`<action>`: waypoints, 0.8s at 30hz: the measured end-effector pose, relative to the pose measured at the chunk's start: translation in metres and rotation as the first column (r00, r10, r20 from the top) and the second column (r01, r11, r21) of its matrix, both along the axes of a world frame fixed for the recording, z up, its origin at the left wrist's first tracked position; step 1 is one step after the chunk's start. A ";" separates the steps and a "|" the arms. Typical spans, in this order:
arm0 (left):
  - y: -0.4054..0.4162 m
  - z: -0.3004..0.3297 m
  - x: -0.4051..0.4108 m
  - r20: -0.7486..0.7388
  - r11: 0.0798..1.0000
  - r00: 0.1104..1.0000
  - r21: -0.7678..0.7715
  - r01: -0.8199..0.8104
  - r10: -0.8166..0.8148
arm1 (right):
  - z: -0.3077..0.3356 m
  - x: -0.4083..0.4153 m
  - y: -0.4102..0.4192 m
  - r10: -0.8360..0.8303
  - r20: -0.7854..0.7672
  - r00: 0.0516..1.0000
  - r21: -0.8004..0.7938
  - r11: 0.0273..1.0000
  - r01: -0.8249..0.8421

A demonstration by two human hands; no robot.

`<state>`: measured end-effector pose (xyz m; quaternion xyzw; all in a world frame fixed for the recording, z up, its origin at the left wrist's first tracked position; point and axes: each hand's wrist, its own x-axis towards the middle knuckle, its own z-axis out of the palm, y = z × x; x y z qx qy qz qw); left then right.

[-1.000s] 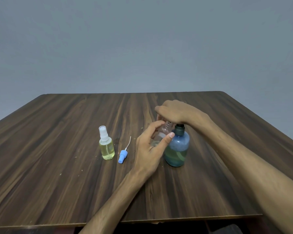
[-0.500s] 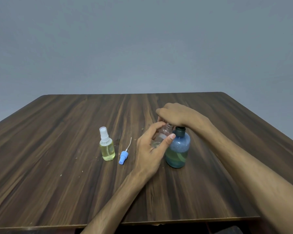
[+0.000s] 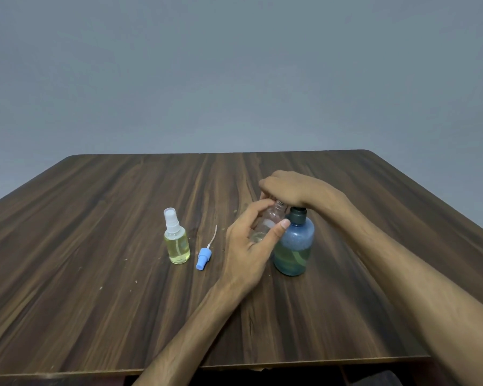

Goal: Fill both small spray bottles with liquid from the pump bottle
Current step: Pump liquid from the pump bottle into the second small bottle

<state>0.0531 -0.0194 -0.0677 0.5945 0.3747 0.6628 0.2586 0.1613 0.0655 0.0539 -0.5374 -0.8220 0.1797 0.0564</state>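
Note:
A blue pump bottle stands right of the table's middle, partly filled with greenish liquid. My right hand lies over its pump head, which is hidden under the palm. My left hand grips a small clear spray bottle, uncapped and tilted, its open neck up beside the pump. A second small spray bottle, holding yellow liquid and wearing a white sprayer cap, stands upright to the left. A blue sprayer cap with its dip tube lies on the table between them.
The dark wooden table bears small crumbs near the bottles. Its front edge runs along the bottom of the view, and a plain grey wall stands behind.
My right hand and the pump head have sunk slightly toward the bottle. My left hand keeps the clear bottle in the same place.

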 end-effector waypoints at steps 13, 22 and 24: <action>0.001 -0.003 -0.002 -0.012 1.000 1.000 0.014 0.014 -0.014 | 0.004 0.002 0.002 -0.019 -0.029 0.999 0.042 0.999 0.020; 0.002 -0.004 -0.003 -0.026 1.000 1.000 0.027 0.016 -0.015 | 0.005 0.001 -0.001 -0.011 0.012 1.000 0.061 0.998 0.011; 0.002 -0.004 -0.003 -0.021 1.000 1.000 0.025 0.014 -0.013 | 0.004 0.000 -0.001 -0.003 0.004 1.000 0.048 0.999 0.003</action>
